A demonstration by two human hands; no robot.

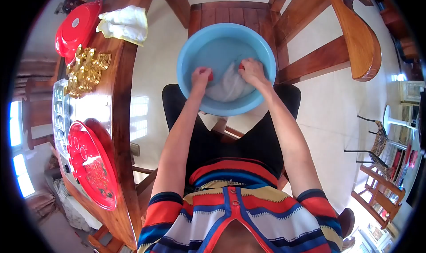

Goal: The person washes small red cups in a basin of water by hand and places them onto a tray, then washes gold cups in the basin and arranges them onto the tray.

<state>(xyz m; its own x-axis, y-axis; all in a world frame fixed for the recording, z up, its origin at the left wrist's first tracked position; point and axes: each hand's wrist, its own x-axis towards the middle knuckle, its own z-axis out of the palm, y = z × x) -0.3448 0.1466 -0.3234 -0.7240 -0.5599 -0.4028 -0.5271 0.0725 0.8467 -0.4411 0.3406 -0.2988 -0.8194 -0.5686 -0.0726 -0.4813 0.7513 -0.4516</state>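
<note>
A light blue basin (183, 66) holds water and a wet whitish cloth (229, 85), which lies partly sunk toward its near side. Inside the basin's left part, my left hand (201, 76) is closed on a small red object (210, 75), mostly covered by the fingers. My right hand (253, 71) is over the right part, beside the cloth's edge, its fingers curled around a second small red object (241, 65). The kind of these red objects is too hidden to tell. Whether the right fingers also grip the cloth I cannot tell.
The basin stands on a wooden seat (228, 14) between my knees. On the wooden table (120, 75) at left are a white towel (124, 24), a red bowl-like dish (76, 28), gold-coloured pieces (86, 71) and a red tray (94, 168). A curved wooden armrest (361, 39) juts in at right.
</note>
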